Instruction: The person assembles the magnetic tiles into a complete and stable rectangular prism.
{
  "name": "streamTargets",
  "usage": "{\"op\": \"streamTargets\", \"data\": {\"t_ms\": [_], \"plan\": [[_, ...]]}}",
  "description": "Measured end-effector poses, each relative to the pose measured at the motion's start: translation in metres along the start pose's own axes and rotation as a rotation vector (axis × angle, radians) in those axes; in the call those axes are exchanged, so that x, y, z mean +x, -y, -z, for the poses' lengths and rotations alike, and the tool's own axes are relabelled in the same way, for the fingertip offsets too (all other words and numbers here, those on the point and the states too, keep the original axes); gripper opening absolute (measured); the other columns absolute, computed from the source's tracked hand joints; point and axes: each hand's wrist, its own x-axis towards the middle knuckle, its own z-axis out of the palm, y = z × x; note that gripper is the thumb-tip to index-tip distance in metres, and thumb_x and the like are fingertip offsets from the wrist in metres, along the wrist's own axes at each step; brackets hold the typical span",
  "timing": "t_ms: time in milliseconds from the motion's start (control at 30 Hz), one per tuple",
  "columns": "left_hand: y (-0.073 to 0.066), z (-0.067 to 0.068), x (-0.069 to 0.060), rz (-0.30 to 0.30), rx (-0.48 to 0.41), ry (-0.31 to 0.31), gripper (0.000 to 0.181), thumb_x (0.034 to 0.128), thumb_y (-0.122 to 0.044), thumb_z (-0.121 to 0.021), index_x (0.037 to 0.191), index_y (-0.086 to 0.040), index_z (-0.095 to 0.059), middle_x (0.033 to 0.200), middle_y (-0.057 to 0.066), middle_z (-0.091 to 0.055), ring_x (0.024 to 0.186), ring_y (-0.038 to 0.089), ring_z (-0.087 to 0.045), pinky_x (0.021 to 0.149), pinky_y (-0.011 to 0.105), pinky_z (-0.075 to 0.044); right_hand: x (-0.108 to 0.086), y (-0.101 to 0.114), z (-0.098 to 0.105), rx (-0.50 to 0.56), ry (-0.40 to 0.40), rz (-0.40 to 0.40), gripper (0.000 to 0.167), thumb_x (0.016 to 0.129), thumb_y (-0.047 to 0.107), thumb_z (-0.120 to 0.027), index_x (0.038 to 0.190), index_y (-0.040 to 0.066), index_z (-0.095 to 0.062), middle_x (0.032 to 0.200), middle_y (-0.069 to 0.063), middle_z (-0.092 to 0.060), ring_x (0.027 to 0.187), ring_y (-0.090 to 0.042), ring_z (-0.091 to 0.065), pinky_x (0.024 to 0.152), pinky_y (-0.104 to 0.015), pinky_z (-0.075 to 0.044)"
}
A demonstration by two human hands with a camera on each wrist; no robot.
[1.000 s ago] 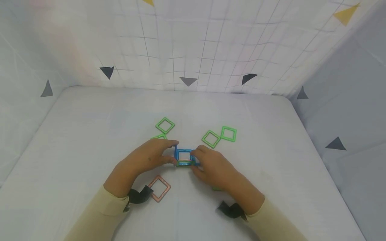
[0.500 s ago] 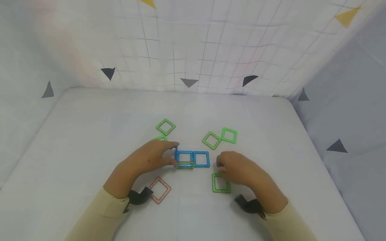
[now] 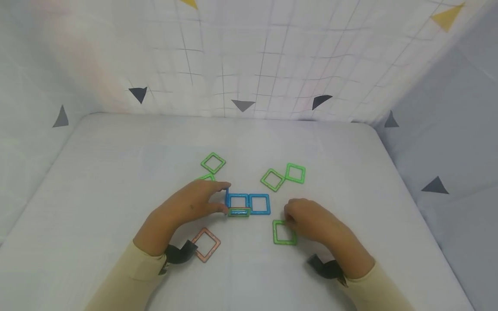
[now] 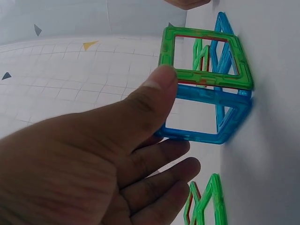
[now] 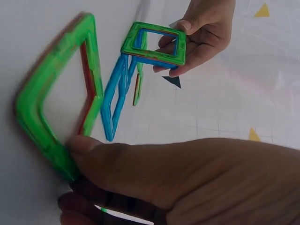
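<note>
Near the middle of the table in the head view, two blue square magnetic tiles [image 3: 259, 195] lie flat side by side. A blue tile [image 4: 199, 137] stands upright at their left end, and a green tile [image 3: 239, 215] stands along the front edge. My left hand [image 3: 194, 201] holds these two standing tiles at their corner, thumb at the green one and fingers behind the blue one. To the right, my right hand [image 3: 313, 219] pinches the edge of a green square tile [image 5: 56, 154] between thumb and fingers; the fingertips are partly hidden.
Behind the blue tiles lie loose green tiles: one at back left [image 3: 213, 163], one partly behind my left hand [image 3: 210, 176], and two at right [image 3: 272, 180] [image 3: 295, 173]. A salmon tile [image 3: 205, 245] lies by my left wrist. White cloth walls [image 3: 249, 56] enclose the table.
My right hand has left the flat right-hand blue tile, moved right, and taken hold of the green tile, which has shifted slightly. My left hand stays at the standing tiles.
</note>
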Motion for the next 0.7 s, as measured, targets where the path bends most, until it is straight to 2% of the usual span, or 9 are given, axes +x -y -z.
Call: {"op": "streamTargets", "data": {"t_ms": [200,333,433,533,700], "plan": [[-0.0003,0.0001,-0.0003,-0.005,0.004,-0.001,0.069,0.0855,-0.040,-0.077,0.146,-0.019,-0.052,0.142,-0.005,-0.058,0.137,0.019,-0.049,0.113,0.044,-0.041,0.0023,-0.0019,0.0001,0.021,-0.024,-0.016,0.001,0.093,0.013,-0.069,0.093,0.014,-0.068,0.074,0.007,-0.058,0.069,-0.015,-0.052,0.066,-0.029,-0.049],[-0.0008,0.0004,-0.0002,-0.009,0.005,-0.002,0.068,0.0856,-0.040,-0.077,0.146,-0.019,-0.052,0.142,-0.004,-0.058,0.136,0.019,-0.049,0.113,0.043,-0.041,0.0024,-0.0039,0.0002,0.030,-0.080,0.025,0.014,0.093,0.013,-0.070,0.106,0.012,-0.072,0.093,0.004,-0.069,0.087,-0.016,-0.062,0.083,-0.035,-0.056],[-0.0010,0.0005,-0.0003,-0.016,0.009,-0.004,0.068,0.0855,-0.040,-0.077,0.145,-0.018,-0.053,0.141,-0.004,-0.059,0.136,0.019,-0.049,0.113,0.044,-0.041,0.0020,-0.0046,0.0010,0.019,-0.132,0.076,0.018,0.092,0.012,-0.071,0.110,0.012,-0.074,0.099,0.004,-0.070,0.092,-0.013,-0.063,0.088,-0.035,-0.056],[-0.0015,0.0004,-0.0007,-0.022,0.007,-0.007,0.068,0.0853,-0.039,-0.077,0.145,-0.017,-0.053,0.141,-0.004,-0.059,0.135,0.019,-0.050,0.112,0.043,-0.042,0.0014,-0.0048,0.0022,0.007,-0.180,0.104,0.014,0.091,0.012,-0.073,0.105,0.013,-0.076,0.089,0.007,-0.066,0.081,-0.009,-0.059,0.081,-0.030,-0.056],[-0.0011,0.0000,-0.0011,-0.027,0.007,-0.008,0.068,0.0855,-0.039,-0.077,0.145,-0.017,-0.053,0.140,-0.004,-0.060,0.135,0.020,-0.050,0.112,0.044,-0.042,0.0008,-0.0025,0.0045,-0.005,-0.259,0.108,0.014,0.090,0.010,-0.073,0.104,0.013,-0.075,0.090,0.006,-0.067,0.082,-0.010,-0.060,0.080,-0.030,-0.057]]}}
